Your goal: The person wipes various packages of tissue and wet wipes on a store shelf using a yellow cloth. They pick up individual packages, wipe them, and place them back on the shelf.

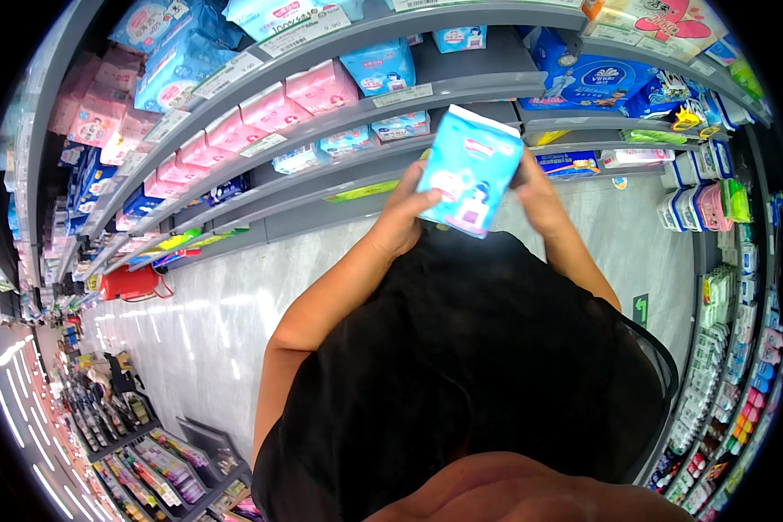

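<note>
A light blue soft pack (473, 173), seemingly of sanitary pads, is tilted in front of my chest. It bears printing and a cartoon figure with dark hair. My left hand (410, 207) grips its left side, thumb across the front and the other fingers hidden behind. At the pack's right edge is my right hand (536, 192), somewhat blurred, its fingers partly concealed by the pack. Similar blue packs (380, 67) stand on the shelf just beyond, beside a row of pink packs (320, 88).
Grey store shelves (476, 55) curve across the front, with price labels on their edges. Blue Vinda packages (600, 78) sit to the right. A red basket or bag (130, 283) rests on the floor at left. Another stocked shelf (718, 339) runs along my right side.
</note>
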A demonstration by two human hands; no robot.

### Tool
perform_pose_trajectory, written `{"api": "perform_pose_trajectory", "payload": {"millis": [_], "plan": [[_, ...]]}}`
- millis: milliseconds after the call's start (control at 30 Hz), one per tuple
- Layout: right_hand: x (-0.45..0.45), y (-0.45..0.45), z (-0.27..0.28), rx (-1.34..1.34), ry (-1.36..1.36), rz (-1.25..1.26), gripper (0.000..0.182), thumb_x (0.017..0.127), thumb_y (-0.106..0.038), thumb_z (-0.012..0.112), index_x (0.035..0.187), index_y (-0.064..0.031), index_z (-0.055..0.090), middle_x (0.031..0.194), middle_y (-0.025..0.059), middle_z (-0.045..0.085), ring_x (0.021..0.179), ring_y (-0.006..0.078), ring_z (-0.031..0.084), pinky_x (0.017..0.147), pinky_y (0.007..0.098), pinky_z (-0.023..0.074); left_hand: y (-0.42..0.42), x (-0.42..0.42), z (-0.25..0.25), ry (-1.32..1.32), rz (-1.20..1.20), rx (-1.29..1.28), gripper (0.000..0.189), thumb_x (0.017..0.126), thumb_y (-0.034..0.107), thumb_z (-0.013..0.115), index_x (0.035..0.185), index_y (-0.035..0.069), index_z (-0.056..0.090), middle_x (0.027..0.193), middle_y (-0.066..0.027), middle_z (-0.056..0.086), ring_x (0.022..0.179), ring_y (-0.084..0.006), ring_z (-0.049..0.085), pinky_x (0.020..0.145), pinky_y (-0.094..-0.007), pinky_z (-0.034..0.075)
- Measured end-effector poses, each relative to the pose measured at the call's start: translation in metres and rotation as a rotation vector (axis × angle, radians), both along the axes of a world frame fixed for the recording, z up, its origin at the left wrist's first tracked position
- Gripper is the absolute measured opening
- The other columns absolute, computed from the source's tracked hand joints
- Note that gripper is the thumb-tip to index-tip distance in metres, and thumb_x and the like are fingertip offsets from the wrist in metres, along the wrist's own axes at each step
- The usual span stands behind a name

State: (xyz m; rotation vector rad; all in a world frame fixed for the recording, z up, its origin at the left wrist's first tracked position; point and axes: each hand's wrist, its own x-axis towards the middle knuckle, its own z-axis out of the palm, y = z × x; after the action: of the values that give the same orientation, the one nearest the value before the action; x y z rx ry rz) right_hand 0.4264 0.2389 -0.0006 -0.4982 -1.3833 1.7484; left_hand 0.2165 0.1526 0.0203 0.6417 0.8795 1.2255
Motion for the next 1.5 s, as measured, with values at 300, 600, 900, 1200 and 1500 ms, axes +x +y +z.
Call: {"api": "perform_pose_trajectory", "payload": {"millis": [300,600,900,1200,1500], "plan": [[0.004,0.035,0.009,-0.052,0.369,-0.202,0.066,0.075,-0.012,0.075,0.132,-0.0036,0.043,0.124,0.0142,0.054,0.118,0.0273,0.053,0.098,0.0434,0.046,-0.003,-0.014,-0.016,-0.17,0.093,0.01,0.027,0.085,0.024,0.069,0.099,0.015,0.048,0.1,-0.0029,0.058,0.088,-0.0132,0.057,0.075,-0.0263,0.049],[-0.019,0.12,0.038,1.133,-0.47,-0.683,0.071,0.064,-0.01,0.08,0.128,-0.0048,0.05,0.125,0.012,0.056,0.118,0.0303,0.052,0.096,0.0383,0.0444,-0.007,-0.014,-0.003,-0.107,0.027,-0.039,0.02,0.086,0.011,0.065,0.093,0.014,0.047,0.096,-0.0052,0.061,0.084,-0.0136,0.06,0.07,-0.0262,0.05],[-0.059,0.176,0.031,1.096,-0.548,-0.613,0.077,0.069,-0.027,0.082,0.131,0.0002,0.046,0.128,0.0222,0.052,0.116,0.0355,0.053,0.096,0.039,0.0424,-0.013,-0.02,-0.007,-0.114,0.065,-0.096,0.018,0.086,0.016,0.065,0.094,0.017,0.049,0.094,-0.0018,0.06,0.083,-0.0123,0.06,0.067,-0.0243,0.049],[-0.079,0.191,0.018,0.798,-0.837,-0.312,0.083,0.07,-0.041,0.08,0.133,0.0,0.046,0.122,0.0238,0.056,0.115,0.0343,0.055,0.096,0.0385,0.0439,-0.014,-0.024,-0.015,-0.081,0.077,-0.106,0.016,0.086,0.017,0.065,0.093,0.018,0.05,0.092,0.0003,0.06,0.081,-0.0096,0.059,0.064,-0.0223,0.048],[-0.029,0.255,0.019,1.032,-0.765,-0.596,0.039,0.083,-0.024,0.069,0.114,-0.0025,0.061,0.11,0.0178,0.065,0.101,0.0354,0.061,0.089,0.0398,0.0473,-0.018,-0.026,-0.012,-0.123,0.102,-0.123,0.016,0.087,0.016,0.064,0.094,0.018,0.05,0.091,-0.001,0.06,0.08,-0.011,0.06,0.064,-0.0237,0.05]]}}
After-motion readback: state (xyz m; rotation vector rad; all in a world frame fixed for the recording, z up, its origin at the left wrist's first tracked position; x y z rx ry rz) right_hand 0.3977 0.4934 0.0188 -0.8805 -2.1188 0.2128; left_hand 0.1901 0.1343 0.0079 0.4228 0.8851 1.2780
